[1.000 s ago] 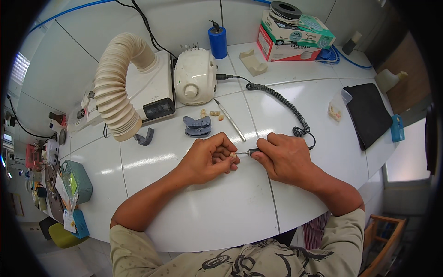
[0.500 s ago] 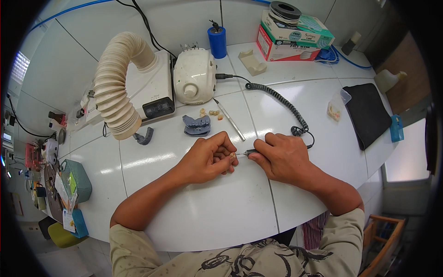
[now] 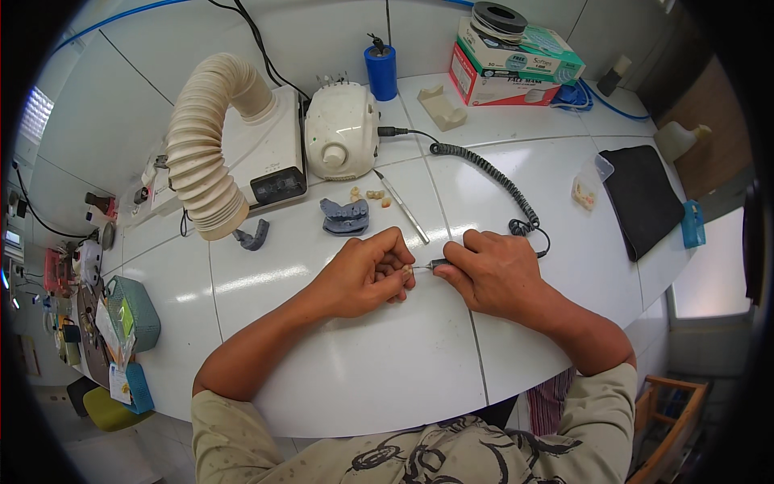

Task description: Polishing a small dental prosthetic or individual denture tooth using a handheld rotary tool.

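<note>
My left hand (image 3: 364, 277) pinches a small tooth-coloured dental crown (image 3: 408, 272) between thumb and fingers; most of it is hidden. In my right hand (image 3: 497, 273) is a rotary handpiece (image 3: 439, 264), its thin bur pointing left and meeting the crown. A coiled black cord (image 3: 492, 173) links the handpiece to a white control unit (image 3: 340, 133). Just beyond my left hand stands a grey dental model (image 3: 345, 217). Several small tooth-coloured pieces (image 3: 376, 194) lie behind it, beside a slim metal carving tool (image 3: 402, 208).
A ribbed suction hose (image 3: 193, 153) arches from a white box unit (image 3: 278, 153) at the left, near a smaller grey model piece (image 3: 253, 235). Mask boxes (image 3: 516, 68) with a wire spool (image 3: 497, 22) stand at the back. A black mat (image 3: 642, 198) and teal basket (image 3: 135, 313) flank the table.
The whole view has shifted very slightly. Both hands keep nearly the same pose, with the bur still at the crown.
</note>
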A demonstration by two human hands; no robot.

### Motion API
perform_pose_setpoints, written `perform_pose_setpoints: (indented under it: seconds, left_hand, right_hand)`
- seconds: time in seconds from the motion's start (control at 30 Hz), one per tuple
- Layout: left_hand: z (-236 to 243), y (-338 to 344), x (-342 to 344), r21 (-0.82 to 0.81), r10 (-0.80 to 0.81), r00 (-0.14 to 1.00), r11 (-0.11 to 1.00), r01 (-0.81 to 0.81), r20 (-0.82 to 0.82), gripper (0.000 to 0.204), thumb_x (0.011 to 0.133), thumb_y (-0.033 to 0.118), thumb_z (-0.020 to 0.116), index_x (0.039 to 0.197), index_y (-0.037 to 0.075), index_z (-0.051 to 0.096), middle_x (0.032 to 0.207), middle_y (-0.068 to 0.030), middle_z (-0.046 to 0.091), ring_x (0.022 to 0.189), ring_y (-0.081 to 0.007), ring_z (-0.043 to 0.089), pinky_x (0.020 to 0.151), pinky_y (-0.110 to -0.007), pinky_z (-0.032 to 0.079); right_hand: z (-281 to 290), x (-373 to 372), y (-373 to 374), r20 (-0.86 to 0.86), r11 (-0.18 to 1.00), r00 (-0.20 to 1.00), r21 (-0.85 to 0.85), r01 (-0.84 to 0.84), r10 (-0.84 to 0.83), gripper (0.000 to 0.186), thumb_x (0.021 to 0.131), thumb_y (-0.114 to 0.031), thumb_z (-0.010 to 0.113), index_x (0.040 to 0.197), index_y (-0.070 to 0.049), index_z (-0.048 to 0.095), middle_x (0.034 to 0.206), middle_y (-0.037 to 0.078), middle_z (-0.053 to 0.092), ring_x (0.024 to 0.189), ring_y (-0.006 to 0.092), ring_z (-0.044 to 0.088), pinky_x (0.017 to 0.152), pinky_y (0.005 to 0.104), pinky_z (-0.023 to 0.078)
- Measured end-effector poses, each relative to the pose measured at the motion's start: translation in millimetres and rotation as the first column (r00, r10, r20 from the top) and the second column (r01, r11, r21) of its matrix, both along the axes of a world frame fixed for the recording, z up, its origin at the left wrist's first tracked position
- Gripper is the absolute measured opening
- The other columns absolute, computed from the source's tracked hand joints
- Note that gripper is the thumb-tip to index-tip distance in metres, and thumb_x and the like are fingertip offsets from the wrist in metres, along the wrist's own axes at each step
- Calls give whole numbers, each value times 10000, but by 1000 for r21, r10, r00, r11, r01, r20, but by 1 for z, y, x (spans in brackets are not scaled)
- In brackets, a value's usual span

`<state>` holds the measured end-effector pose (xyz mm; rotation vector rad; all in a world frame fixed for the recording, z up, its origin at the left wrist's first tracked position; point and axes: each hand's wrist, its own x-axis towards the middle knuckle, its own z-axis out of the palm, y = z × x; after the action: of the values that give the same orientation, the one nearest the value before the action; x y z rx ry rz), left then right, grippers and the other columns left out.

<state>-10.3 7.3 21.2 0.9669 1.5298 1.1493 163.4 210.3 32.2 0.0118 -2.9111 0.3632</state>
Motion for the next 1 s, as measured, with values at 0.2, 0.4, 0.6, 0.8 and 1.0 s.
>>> perform_pose_setpoints:
  seconds: [0.2,0.4,0.6,0.8,1.0]
  left_hand:
    - [0,0,0,7,-12,1000,1000,13,-19,100,1041,33,564,1126,-7,529,967,-123,760,808,-139,750,741,-278,605]
    - [-2,0,2,-3,7,1000,1000,-7,12,139,1039,47,580,1146,7,501,951,-127,762,794,-139,745,738,-278,598]
    - [2,2,2,-27,14,1000,1000,-13,14,198,1040,66,594,1173,27,453,920,-128,772,770,-148,746,727,-281,587]
    - [2,2,2,-35,13,1000,999,-13,2,202,1037,67,599,1171,34,453,912,-125,768,757,-147,740,710,-278,573]
    - [2,2,2,-27,12,1000,1000,-12,-8,200,1036,68,599,1167,35,452,901,-116,762,751,-144,738,702,-275,569]
  right_hand:
    - [-2,-1,-1,-21,1000,1000,-7,18,-18,344,1050,-445,690,939,-120,712,753,66,644,628,242,694,495,398,495]
    - [-6,0,1,-58,1000,998,-7,18,-19,333,1038,-435,707,936,-118,709,744,59,632,615,236,684,489,396,488]
    - [-3,0,1,-33,1000,999,2,-9,9,337,1037,-435,710,923,-118,706,732,55,622,604,228,669,479,387,479]
    - [-1,0,1,-15,1000,1000,5,-11,11,343,1042,-441,703,913,-123,705,732,55,621,609,228,674,482,387,479]
    - [0,0,0,-3,1000,1000,8,-12,12,336,1044,-437,700,916,-126,708,743,59,629,618,230,682,489,389,483]
